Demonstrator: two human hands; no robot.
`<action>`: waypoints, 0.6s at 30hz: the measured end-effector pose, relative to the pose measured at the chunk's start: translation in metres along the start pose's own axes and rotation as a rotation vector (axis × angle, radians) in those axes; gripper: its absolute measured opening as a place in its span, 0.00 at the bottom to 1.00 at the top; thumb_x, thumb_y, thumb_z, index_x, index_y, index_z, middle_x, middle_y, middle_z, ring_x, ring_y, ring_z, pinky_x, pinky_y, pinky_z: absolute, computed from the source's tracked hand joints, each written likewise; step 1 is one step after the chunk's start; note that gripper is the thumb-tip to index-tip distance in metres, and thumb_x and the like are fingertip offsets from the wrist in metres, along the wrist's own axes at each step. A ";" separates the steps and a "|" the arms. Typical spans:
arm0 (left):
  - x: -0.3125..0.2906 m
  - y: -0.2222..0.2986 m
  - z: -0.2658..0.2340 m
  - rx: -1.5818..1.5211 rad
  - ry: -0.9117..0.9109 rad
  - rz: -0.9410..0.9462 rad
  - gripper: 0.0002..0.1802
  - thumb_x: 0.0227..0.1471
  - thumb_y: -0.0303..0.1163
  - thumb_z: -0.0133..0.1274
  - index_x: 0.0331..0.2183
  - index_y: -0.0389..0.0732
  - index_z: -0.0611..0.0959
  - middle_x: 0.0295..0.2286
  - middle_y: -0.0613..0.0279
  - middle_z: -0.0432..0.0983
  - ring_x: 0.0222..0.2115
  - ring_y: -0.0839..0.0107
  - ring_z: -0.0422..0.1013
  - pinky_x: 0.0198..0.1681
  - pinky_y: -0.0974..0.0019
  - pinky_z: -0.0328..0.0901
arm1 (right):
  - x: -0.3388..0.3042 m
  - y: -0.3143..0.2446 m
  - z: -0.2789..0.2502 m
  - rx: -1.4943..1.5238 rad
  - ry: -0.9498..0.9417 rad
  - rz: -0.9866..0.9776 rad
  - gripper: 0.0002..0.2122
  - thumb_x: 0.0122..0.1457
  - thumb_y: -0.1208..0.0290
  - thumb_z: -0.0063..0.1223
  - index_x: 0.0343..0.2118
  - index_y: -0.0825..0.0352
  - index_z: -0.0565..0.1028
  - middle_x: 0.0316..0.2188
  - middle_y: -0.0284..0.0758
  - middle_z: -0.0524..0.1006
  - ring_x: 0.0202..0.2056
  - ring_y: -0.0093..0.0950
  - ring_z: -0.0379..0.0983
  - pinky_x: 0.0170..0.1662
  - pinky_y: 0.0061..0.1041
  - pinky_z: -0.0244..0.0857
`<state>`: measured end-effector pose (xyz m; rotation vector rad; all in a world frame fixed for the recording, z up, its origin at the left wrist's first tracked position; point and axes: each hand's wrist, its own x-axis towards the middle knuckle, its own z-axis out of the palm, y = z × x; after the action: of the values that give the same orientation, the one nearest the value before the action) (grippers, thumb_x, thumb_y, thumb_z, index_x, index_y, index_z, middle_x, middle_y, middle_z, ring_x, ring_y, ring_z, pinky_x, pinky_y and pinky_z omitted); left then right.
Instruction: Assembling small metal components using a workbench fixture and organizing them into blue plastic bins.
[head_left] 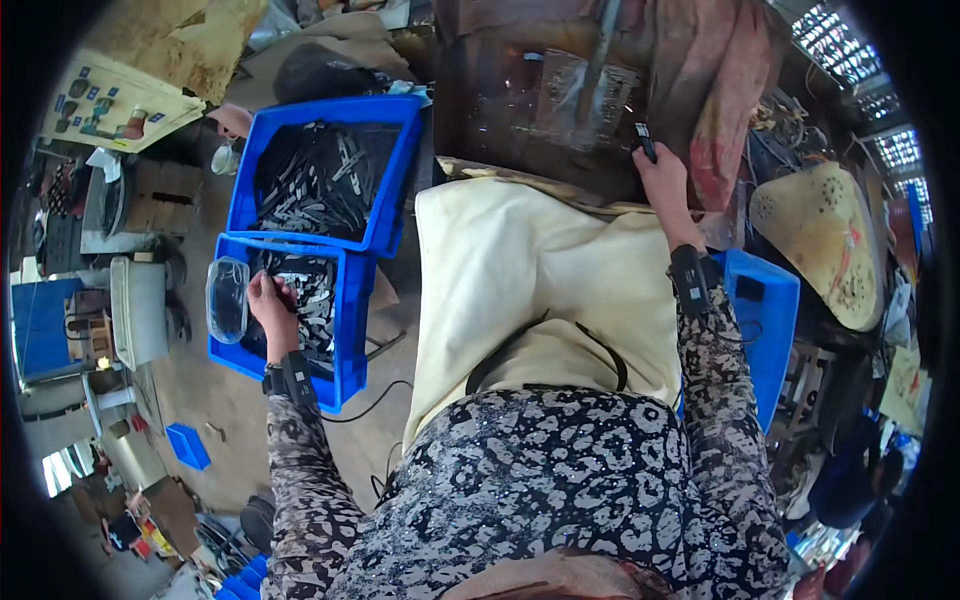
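At the left, my left hand (pixel 273 305) hovers over or reaches into the nearer blue bin (pixel 352 330). Its fingers are pinched together, and what they hold, if anything, is hidden. Dark and shiny flat metal pieces (pixel 318 312) fill that bin. On the right, my right hand (pixel 664 185) is closed round a small dark narrow piece with a bright tip (pixel 645 140), exact kind unclear. This hand is over the near right part of a brown, wet-looking basin (pixel 480 120), in which a grey pipe-like bar (pixel 600 60) stands.
A second blue bin (pixel 408 160) of dark metal strips sits beyond the first. A clear plastic tub (pixel 229 300) rests at the nearer bin's left side. Cream cloth (pixel 540 230) covers my lap. Reddish cloth (pixel 720 110) hangs beside the basin; another blue bin (pixel 775 310) stands right.
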<state>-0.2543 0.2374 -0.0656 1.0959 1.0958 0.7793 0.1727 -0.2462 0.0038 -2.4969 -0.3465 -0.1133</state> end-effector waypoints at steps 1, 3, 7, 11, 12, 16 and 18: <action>-0.005 0.006 0.010 -0.076 -0.054 -0.028 0.16 0.57 0.26 0.46 0.47 0.48 0.70 0.27 0.60 0.73 0.24 0.64 0.71 0.24 0.61 0.68 | -0.001 -0.004 0.003 0.017 -0.003 -0.019 0.13 0.56 0.61 0.52 0.30 0.69 0.74 0.22 0.48 0.74 0.29 0.47 0.73 0.32 0.39 0.63; -0.012 0.016 0.039 -0.229 -0.169 -0.090 0.20 0.58 0.24 0.45 0.51 0.48 0.66 0.27 0.60 0.73 0.27 0.68 0.72 0.27 0.64 0.69 | -0.002 -0.009 0.004 0.032 -0.002 -0.038 0.13 0.56 0.61 0.52 0.29 0.69 0.74 0.22 0.48 0.74 0.29 0.47 0.73 0.31 0.39 0.63; -0.043 0.034 0.124 -0.323 -0.152 -0.083 0.19 0.56 0.22 0.48 0.50 0.44 0.70 0.32 0.59 0.75 0.33 0.72 0.73 0.34 0.69 0.69 | -0.003 -0.008 0.003 0.047 -0.011 0.001 0.13 0.56 0.61 0.52 0.30 0.69 0.74 0.23 0.49 0.74 0.30 0.47 0.73 0.32 0.40 0.64; -0.024 0.026 0.119 -0.172 -0.178 0.183 0.12 0.54 0.20 0.50 0.42 0.40 0.75 0.34 0.56 0.77 0.36 0.68 0.73 0.37 0.66 0.69 | 0.006 -0.005 0.016 -0.026 -0.016 -0.050 0.13 0.56 0.61 0.52 0.31 0.69 0.74 0.25 0.49 0.75 0.32 0.47 0.74 0.34 0.40 0.65; -0.012 0.022 0.110 -0.226 -0.198 0.222 0.09 0.54 0.20 0.50 0.39 0.39 0.76 0.35 0.55 0.77 0.36 0.68 0.74 0.39 0.65 0.69 | 0.012 -0.005 0.015 -0.055 -0.016 -0.065 0.13 0.56 0.61 0.52 0.31 0.69 0.74 0.26 0.49 0.75 0.33 0.47 0.74 0.35 0.40 0.65; -0.010 0.006 0.112 -0.288 -0.129 0.218 0.06 0.51 0.18 0.52 0.33 0.38 0.77 0.34 0.57 0.78 0.35 0.70 0.74 0.36 0.70 0.68 | 0.023 0.002 0.000 -0.029 -0.075 -0.046 0.13 0.57 0.61 0.52 0.35 0.68 0.75 0.28 0.48 0.76 0.34 0.46 0.74 0.36 0.39 0.66; -0.013 0.007 0.102 -0.294 -0.119 0.200 0.07 0.49 0.17 0.53 0.32 0.39 0.77 0.34 0.56 0.79 0.33 0.70 0.74 0.36 0.72 0.68 | 0.022 -0.009 0.004 -0.023 -0.118 -0.026 0.13 0.57 0.60 0.52 0.35 0.67 0.75 0.28 0.48 0.76 0.34 0.46 0.74 0.36 0.39 0.66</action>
<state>-0.1612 0.1980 -0.0481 0.9953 0.7506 0.9865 0.1915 -0.2322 0.0088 -2.5279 -0.4286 0.0196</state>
